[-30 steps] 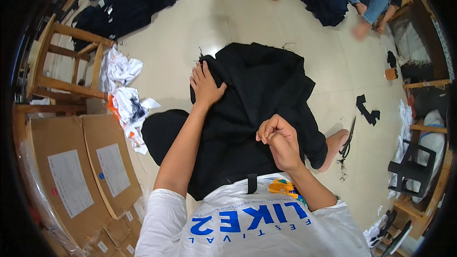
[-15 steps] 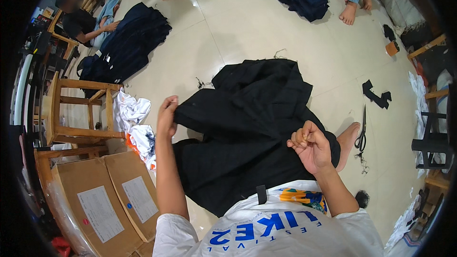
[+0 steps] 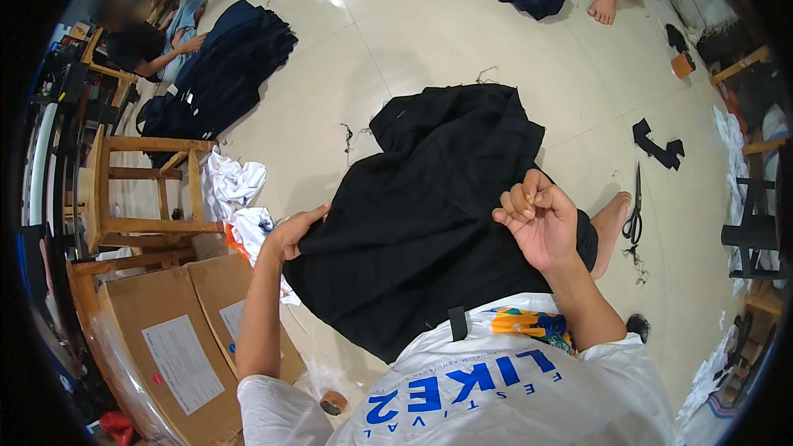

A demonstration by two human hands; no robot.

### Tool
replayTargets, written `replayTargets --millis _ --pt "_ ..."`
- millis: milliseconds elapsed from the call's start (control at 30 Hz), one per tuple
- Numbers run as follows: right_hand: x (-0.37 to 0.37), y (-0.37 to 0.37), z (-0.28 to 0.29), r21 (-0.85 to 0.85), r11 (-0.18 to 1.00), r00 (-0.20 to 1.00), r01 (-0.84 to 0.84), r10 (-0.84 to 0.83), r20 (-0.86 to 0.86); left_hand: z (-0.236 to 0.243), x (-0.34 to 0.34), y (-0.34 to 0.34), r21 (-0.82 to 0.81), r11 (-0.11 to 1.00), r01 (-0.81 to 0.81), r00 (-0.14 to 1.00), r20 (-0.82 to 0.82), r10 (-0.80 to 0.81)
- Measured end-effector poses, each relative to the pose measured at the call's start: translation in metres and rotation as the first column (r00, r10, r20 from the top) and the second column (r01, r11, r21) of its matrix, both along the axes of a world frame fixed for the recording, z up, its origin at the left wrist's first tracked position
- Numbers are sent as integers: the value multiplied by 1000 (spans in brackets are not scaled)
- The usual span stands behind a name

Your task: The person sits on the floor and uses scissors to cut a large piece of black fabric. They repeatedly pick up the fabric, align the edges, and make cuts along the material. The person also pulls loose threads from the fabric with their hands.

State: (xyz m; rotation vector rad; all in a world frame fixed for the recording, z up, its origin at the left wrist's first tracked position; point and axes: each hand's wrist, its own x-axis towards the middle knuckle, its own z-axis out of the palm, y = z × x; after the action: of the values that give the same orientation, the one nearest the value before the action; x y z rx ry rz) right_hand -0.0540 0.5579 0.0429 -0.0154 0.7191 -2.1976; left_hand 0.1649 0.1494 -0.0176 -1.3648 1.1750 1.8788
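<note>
A large piece of black cloth (image 3: 421, 215) lies spread over my lap and onto the tiled floor. My left hand (image 3: 296, 233) is closed on its left edge, thumb on top and fingers under the fabric. Above the cloth's right part, my right hand (image 3: 538, 219) is held palm up with its fingers curled into a pinch. Whatever may be between those fingertips is too small to make out. My bare foot (image 3: 610, 231) sticks out from under the cloth on the right, with black-handled scissors (image 3: 633, 219) beside it on the floor.
A black fabric scrap (image 3: 658, 145) lies beyond the scissors. At left stand a wooden stool (image 3: 153, 225) and cardboard boxes (image 3: 153, 314), with white cloths (image 3: 233, 182) beside them. Dark garment piles (image 3: 227, 74) lie farther off, where a seated person (image 3: 136, 49) works. Loose threads (image 3: 348, 136) litter the floor.
My left hand has come down and nearer to me, pulling the cloth's left edge with it. The right hand has risen slightly, still pinched. A far person's foot has moved left.
</note>
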Motion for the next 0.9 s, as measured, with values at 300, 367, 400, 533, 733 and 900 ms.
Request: replayTargets --millis 300,367,400,533,733,900 --pt "5 2 2 208 976 996 -70 81 -42 28 -9 -10 -201 949 -243 905 -399 148" --pt "10 6 -7 249 956 988 -155 152 33 31 -14 -17 -157 912 -379 796 -557 235" --pt "15 6 -10 264 951 987 -161 155 43 37 -16 -20 -146 912 -385 761 -608 224" --pt "24 6 -9 356 920 983 -163 181 -20 58 -29 -33 -366 840 -400 772 -628 94" --pt "28 -1 1 229 939 963 -256 228 143 107 -50 -55 -449 777 -440 767 -639 65" --pt "15 5 -12 177 961 966 -212 179 187 93 -58 -43 -229 898 -376 750 -645 149"
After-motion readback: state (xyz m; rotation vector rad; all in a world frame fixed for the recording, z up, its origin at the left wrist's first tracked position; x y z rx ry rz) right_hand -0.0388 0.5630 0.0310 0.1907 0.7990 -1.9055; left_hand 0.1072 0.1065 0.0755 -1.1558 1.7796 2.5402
